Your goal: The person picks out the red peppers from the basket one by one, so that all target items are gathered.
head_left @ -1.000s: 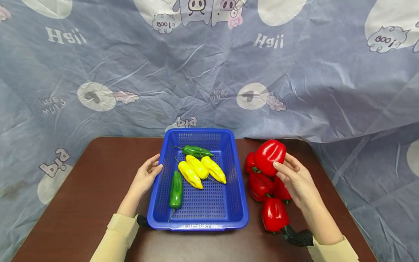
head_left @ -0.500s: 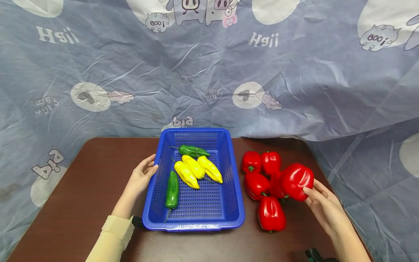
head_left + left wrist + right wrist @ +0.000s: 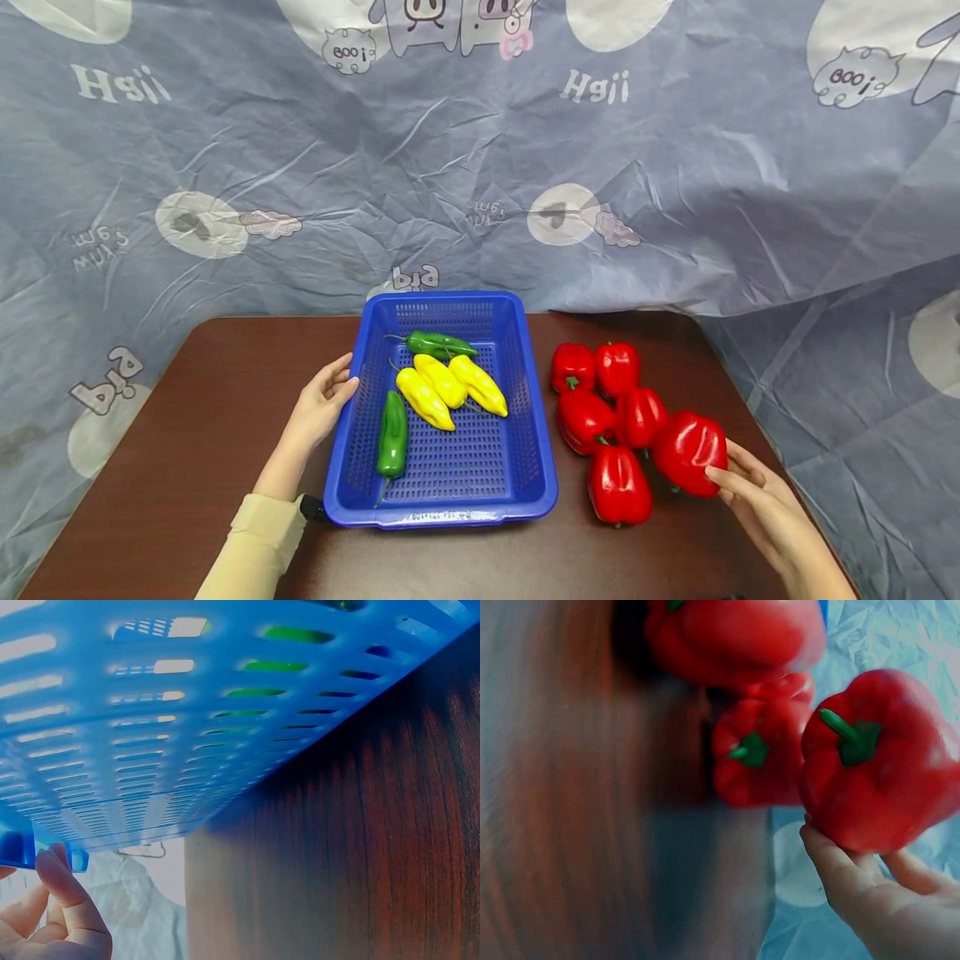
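Observation:
In the head view my left hand point(image 3: 318, 407) grips the left rim of a blue perforated plastic basket point(image 3: 341, 442), thumb against the edge, as the left wrist view also shows. Inside lie several yellow peppers point(image 3: 425, 400) grouped in the middle. One green chili pepper point(image 3: 392, 437) lies near the left wall and another green chili pepper point(image 3: 438, 343) towards the back. To the right, my right hand point(image 3: 776, 508) holds a red bell pepper point(image 3: 692, 454) by its right side, thumb in front. The right wrist view shows this pepper's green stem, with table visible below the fruit.
Between the basket and my right hand, several more red bell peppers point(image 3: 587, 421) stand or lie close together on the dark brown table point(image 3: 247, 400). A grey-blue patterned cloth point(image 3: 420, 167) hangs behind and beside the table.
My right hand has carried the red bell pepper from above the back of the group towards the front right, and lower. My left hand stays on the basket; the head view shifts slightly.

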A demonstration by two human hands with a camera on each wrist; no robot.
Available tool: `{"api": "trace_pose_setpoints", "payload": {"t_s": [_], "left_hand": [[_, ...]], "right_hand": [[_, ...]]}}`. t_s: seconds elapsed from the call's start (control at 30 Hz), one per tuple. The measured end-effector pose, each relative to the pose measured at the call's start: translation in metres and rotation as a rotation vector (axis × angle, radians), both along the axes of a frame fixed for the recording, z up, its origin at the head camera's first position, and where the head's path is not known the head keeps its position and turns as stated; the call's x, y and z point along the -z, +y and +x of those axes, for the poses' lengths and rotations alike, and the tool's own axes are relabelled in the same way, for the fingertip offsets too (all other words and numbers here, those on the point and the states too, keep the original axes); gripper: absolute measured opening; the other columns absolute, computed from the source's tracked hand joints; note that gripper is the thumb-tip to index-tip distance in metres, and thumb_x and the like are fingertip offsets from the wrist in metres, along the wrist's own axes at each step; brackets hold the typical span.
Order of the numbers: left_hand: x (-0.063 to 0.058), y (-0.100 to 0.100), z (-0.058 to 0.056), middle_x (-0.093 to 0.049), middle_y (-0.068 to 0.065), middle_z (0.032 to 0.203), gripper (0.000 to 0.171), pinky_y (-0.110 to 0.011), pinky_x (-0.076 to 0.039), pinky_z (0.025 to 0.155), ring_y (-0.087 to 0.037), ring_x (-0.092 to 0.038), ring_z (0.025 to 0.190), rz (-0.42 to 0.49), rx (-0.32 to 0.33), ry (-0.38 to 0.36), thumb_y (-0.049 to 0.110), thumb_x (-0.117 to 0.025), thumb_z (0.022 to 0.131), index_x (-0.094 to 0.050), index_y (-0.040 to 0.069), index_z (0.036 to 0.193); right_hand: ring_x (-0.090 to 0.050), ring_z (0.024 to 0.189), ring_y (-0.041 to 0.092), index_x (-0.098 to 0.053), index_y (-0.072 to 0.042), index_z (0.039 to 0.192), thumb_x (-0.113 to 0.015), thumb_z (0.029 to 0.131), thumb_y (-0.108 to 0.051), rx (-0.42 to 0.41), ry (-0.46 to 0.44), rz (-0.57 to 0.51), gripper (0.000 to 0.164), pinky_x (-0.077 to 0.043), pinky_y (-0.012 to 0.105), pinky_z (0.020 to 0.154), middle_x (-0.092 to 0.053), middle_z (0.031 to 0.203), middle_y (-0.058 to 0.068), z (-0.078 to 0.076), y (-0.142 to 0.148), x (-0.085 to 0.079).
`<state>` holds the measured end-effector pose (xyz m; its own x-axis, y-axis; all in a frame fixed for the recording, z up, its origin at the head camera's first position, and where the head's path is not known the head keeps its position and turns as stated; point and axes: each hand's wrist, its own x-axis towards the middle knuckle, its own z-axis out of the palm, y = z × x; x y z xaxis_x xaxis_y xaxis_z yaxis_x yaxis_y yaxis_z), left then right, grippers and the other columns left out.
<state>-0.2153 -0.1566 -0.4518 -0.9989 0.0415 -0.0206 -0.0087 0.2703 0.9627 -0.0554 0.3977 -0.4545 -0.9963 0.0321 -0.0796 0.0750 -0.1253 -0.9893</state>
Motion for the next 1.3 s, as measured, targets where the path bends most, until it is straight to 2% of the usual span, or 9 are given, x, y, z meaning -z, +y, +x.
{"api": "trace_pose_setpoints", "payload": {"t_s": [0.13, 0.3, 0.47, 0.63, 0.93, 1.3], "left_hand": [[-0.001, -0.001, 0.000, -0.053, -0.019, 0.125, 0.053, -0.010, -0.047, 0.077, 0.008, -0.053, 0.088, -0.015, -0.002, -0.001, 0.010, -0.055, 0.101, -0.038, 0.002, 0.150], [0.000, -0.002, -0.001, -0.053, -0.018, 0.124, 0.053, -0.010, -0.047, 0.077, 0.008, -0.053, 0.088, -0.010, -0.003, -0.005, 0.010, -0.055, 0.101, -0.038, 0.003, 0.150], [0.000, -0.001, -0.001, -0.053, -0.017, 0.123, 0.053, -0.011, -0.047, 0.076, 0.007, -0.053, 0.087, -0.002, 0.001, -0.010, 0.010, -0.055, 0.101, -0.038, 0.003, 0.150], [0.001, 0.000, 0.000, -0.054, -0.016, 0.121, 0.053, -0.011, -0.047, 0.076, 0.008, -0.054, 0.087, 0.004, -0.005, -0.012, 0.009, -0.055, 0.100, -0.038, 0.001, 0.150], [0.001, -0.001, -0.001, -0.052, -0.018, 0.124, 0.053, -0.010, -0.047, 0.077, 0.008, -0.053, 0.088, 0.001, 0.001, -0.020, 0.010, -0.055, 0.101, -0.038, 0.003, 0.150], [0.004, -0.001, -0.003, -0.053, -0.014, 0.120, 0.052, -0.010, -0.047, 0.077, 0.007, -0.053, 0.088, 0.011, -0.002, 0.000, 0.008, -0.056, 0.100, -0.039, 0.002, 0.150]], "right_hand": [[-0.059, 0.109, -0.005, -0.053, -0.037, 0.125, -0.044, 0.099, 0.002, -0.050, -0.033, 0.070, 0.048, -0.048, 0.011, 0.086, -0.061, 0.122, -0.022, 0.002, 0.006, 0.006], [-0.056, 0.111, -0.008, -0.048, -0.038, 0.127, -0.047, 0.098, 0.000, -0.113, -0.076, 0.177, 0.048, -0.047, 0.011, 0.087, -0.058, 0.124, -0.025, 0.004, 0.008, 0.012], [-0.055, 0.113, -0.008, -0.044, -0.037, 0.130, -0.047, 0.099, -0.001, -0.171, -0.103, 0.225, 0.048, -0.048, 0.013, 0.088, -0.056, 0.125, -0.025, 0.005, 0.010, 0.018], [-0.054, 0.115, -0.009, -0.045, -0.037, 0.131, -0.046, 0.098, 0.001, -0.233, -0.087, 0.195, 0.051, -0.047, 0.012, 0.090, -0.056, 0.128, -0.026, 0.003, 0.014, 0.022], [-0.056, 0.118, -0.002, -0.048, -0.036, 0.134, -0.039, 0.099, 0.005, -0.363, -0.060, 0.065, 0.055, -0.047, 0.014, 0.093, -0.058, 0.132, -0.020, -0.002, 0.019, 0.029], [-0.055, 0.122, 0.000, -0.047, -0.035, 0.136, -0.036, 0.100, 0.004, -0.422, -0.077, 0.012, 0.054, -0.046, 0.015, 0.097, -0.057, 0.135, -0.017, -0.004, 0.022, 0.033]]}}
